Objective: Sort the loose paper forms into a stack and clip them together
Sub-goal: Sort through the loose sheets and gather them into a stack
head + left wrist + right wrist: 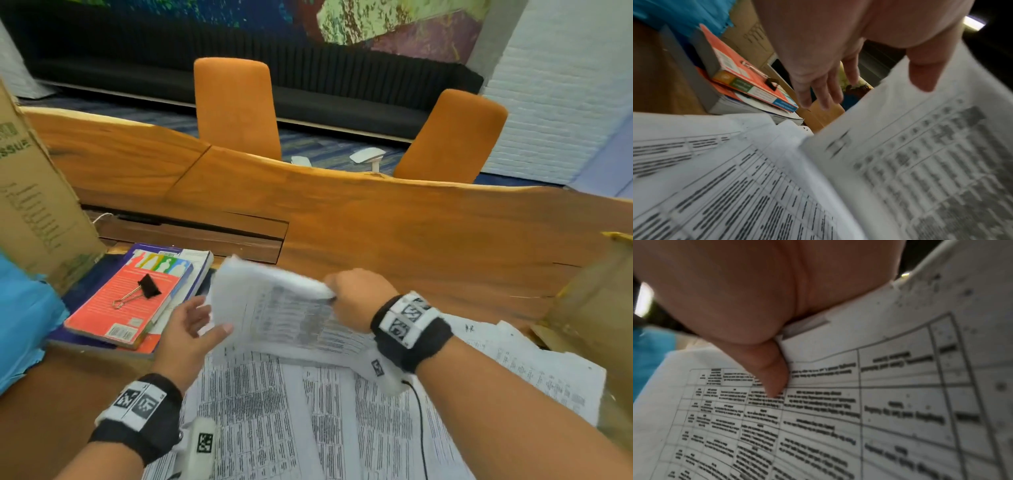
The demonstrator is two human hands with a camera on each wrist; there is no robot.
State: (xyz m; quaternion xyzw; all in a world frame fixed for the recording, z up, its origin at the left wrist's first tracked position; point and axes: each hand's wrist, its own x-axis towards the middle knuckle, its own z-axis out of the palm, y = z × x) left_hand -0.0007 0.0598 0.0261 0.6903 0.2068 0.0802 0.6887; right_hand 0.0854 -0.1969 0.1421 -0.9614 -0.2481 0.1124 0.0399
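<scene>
Light, floppy paper forms [274,308] pinched at top edge by right hand [356,298], left hand [188,329] spread under near corner; best gripped along edges.

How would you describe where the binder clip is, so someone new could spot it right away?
Start at the stack of books on the wooden table's left side, beside the cardboard box. The binder clip lies on the top red book. It is the only small black-and-metal item there; everything nearby is paper.
</scene>
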